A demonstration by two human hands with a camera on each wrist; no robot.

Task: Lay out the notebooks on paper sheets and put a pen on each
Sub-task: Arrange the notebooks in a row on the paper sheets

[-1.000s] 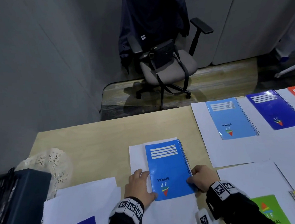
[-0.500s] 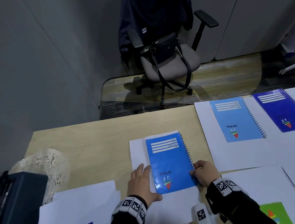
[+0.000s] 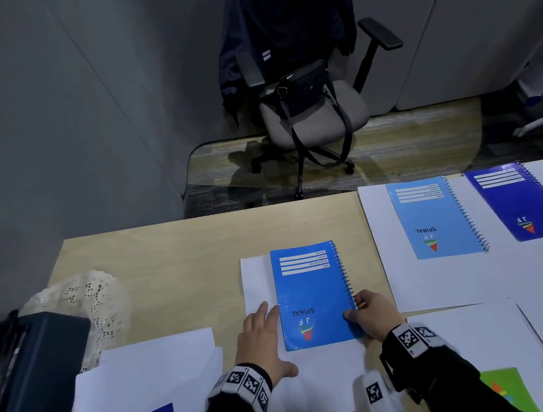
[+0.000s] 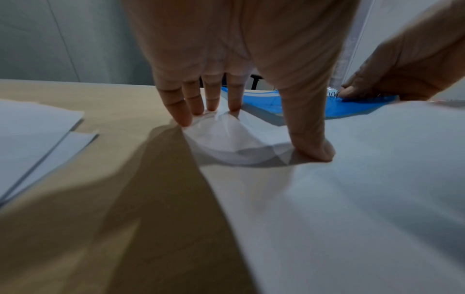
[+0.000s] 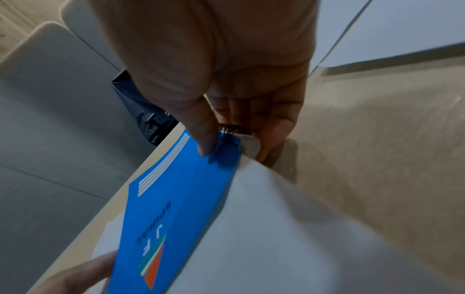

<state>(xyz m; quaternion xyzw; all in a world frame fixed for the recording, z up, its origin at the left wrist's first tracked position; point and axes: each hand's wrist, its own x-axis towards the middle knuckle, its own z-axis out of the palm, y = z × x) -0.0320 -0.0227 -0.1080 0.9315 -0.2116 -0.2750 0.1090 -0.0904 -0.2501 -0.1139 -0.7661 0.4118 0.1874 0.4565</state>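
A: While my left hand lies flat with straight fingers pressing the white paper sheet, where does the bright blue spiral-bound notebook sit?

B: It lies on that sheet, spiral side to my right. My right hand pinches its near right corner, thumb on the cover, fingers curled under the wire binding.

A: What has changed in the last second?

B: Sheet and notebook have slid away from me toward the far edge of the light wooden table. Under my left fingers the paper has buckled into a small ridge.

A: Consequence for the task?

B: I judge this set is nearly positioned, level with the pale blue notebook and the dark blue notebook on their sheets. The ridge needs flattening. No pen shows on any notebook.

A: Containers?

B: A dark box stands at the left; I cannot make out its contents.
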